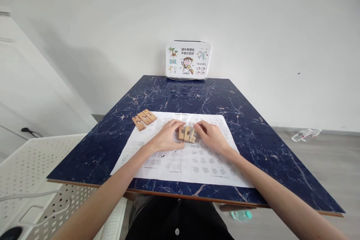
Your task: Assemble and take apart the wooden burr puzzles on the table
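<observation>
Three notched wooden puzzle pieces [186, 134] stand side by side on a white printed instruction sheet [182, 161]. My left hand [165, 137] presses against them from the left, fingers curled round the leftmost piece. My right hand [212, 137] grips them from the right, fingertips on the rightmost piece. Three more wooden pieces [144, 118] lie flat together at the sheet's far left corner, apart from both hands.
The sheet lies on a dark blue marble-pattern table [253, 138]. A white illustrated box [188, 60] stands against the wall at the table's far edge. A white perforated cart [36, 165] stands at the left. A plastic bottle [305, 134] lies on the floor at right.
</observation>
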Available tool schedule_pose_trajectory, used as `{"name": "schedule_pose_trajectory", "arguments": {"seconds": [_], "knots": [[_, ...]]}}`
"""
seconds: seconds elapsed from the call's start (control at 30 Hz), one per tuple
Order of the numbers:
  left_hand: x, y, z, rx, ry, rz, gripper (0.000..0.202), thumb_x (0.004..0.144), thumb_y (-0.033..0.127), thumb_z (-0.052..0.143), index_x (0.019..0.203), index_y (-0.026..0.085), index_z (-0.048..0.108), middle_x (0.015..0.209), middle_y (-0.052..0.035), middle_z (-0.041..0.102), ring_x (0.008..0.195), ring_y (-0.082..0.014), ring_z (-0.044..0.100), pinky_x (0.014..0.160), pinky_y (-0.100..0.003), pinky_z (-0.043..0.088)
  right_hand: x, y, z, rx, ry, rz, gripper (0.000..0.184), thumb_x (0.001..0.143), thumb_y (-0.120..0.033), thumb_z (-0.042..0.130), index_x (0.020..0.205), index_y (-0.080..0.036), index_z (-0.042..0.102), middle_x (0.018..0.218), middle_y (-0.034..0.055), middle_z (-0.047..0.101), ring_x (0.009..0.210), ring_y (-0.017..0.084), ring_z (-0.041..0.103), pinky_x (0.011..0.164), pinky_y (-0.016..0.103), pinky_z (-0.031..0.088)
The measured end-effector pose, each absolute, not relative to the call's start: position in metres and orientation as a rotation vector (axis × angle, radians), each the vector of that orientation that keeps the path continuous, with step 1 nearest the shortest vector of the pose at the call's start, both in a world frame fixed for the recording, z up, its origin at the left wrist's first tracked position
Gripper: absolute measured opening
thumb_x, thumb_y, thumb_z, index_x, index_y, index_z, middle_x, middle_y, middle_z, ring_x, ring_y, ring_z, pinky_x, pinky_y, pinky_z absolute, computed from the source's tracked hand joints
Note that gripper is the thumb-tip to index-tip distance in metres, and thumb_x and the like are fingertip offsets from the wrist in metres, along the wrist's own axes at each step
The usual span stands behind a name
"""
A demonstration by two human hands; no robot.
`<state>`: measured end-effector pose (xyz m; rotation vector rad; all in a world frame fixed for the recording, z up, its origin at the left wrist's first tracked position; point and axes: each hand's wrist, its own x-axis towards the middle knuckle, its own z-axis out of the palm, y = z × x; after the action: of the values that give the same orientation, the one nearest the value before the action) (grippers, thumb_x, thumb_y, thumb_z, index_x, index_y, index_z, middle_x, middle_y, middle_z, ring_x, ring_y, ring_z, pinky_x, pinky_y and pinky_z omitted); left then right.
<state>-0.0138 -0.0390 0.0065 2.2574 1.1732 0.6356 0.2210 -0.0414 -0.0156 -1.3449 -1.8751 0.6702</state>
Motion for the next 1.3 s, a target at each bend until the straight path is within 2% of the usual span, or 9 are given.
{"name": "schedule_pose_trajectory", "arguments": {"seconds": [0.13,0.3,0.4,0.6,0.83,1.03,1.17,1.3], "knots": [[-0.011,-0.043,0.009,2.27,1.144,0.614,0.078,0.073,0.036,0.084,0.146,0.03,0.056,0.149,-0.0125,0.055,0.134,-0.0373,0.059,0.108,-0.054,0.053,0.221,-0.041,-0.017,-1.325,-1.902,0.672,0.028,0.104,-0.044,0.05,0.098,-0.023,0.068,0.079,0.0057,0.075,0.066,0.022,0.064,0.064,0.035,0.043],[-0.008,-0.044,0.009,2.276,1.127,0.64,0.08,0.077,0.054,0.087,0.147,0.032,0.055,0.152,-0.0118,0.056,0.137,-0.0372,0.058,0.108,-0.053,0.053,0.221,-0.041,-0.019,-1.256,-1.945,0.722,0.023,0.105,-0.041,0.052,0.109,-0.025,0.067,0.092,0.006,0.079,0.067,0.021,0.067,0.064,0.035,0.045],[-0.007,-0.043,0.008,2.296,1.134,0.666,0.074,0.079,0.054,0.086,0.143,0.031,0.057,0.149,-0.0105,0.06,0.134,-0.0357,0.061,0.107,-0.052,0.052,0.221,-0.042,-0.019,-1.214,-1.959,0.76,0.023,0.106,-0.04,0.051,0.116,-0.024,0.065,0.096,0.0056,0.08,0.066,0.019,0.066,0.064,0.035,0.046],[-0.007,-0.043,0.009,2.341,1.104,0.683,0.05,0.084,0.045,0.083,0.129,0.031,0.066,0.13,-0.0068,0.072,0.116,-0.0317,0.07,0.094,-0.047,0.056,0.221,-0.042,-0.021,-1.174,-1.96,0.777,0.024,0.106,-0.041,0.051,0.12,-0.024,0.061,0.093,0.0057,0.079,0.064,0.019,0.065,0.062,0.035,0.046],[-0.007,-0.043,0.011,2.336,1.174,0.726,0.05,0.083,0.046,0.083,0.128,0.031,0.066,0.129,-0.0065,0.074,0.111,-0.0311,0.072,0.091,-0.046,0.058,0.221,-0.041,-0.023,-1.167,-1.963,0.763,0.022,0.104,-0.036,0.05,0.122,-0.025,0.056,0.097,0.0052,0.078,0.066,0.019,0.065,0.064,0.036,0.045],[-0.036,-0.061,0.024,2.284,1.512,0.796,0.054,0.083,0.052,0.082,0.13,0.029,0.067,0.133,-0.0079,0.074,0.112,-0.0323,0.072,0.088,-0.044,0.058,0.22,-0.041,-0.024,-1.182,-1.983,0.749,0.021,0.101,-0.029,0.051,0.12,-0.024,0.055,0.09,0.0035,0.076,0.061,0.019,0.062,0.065,0.037,0.047],[-0.076,-0.086,0.028,2.138,1.887,0.804,0.056,0.086,0.058,0.077,0.133,0.032,0.065,0.133,-0.0053,0.074,0.109,-0.0323,0.072,0.086,-0.044,0.058,0.219,-0.042,-0.024,-1.177,-2.003,0.72,0.02,0.101,-0.028,0.05,0.119,-0.024,0.057,0.092,0.0045,0.076,0.063,0.019,0.062,0.066,0.038,0.048],[-0.106,-0.103,0.028,1.941,2.211,0.813,0.053,0.086,0.059,0.074,0.13,0.031,0.065,0.133,-0.0048,0.074,0.108,-0.0322,0.073,0.089,-0.043,0.057,0.219,-0.042,-0.024,-1.188,-2.005,0.712,0.021,0.101,-0.029,0.05,0.12,-0.024,0.058,0.092,0.0042,0.075,0.063,0.02,0.062,0.064,0.037,0.047]]}}
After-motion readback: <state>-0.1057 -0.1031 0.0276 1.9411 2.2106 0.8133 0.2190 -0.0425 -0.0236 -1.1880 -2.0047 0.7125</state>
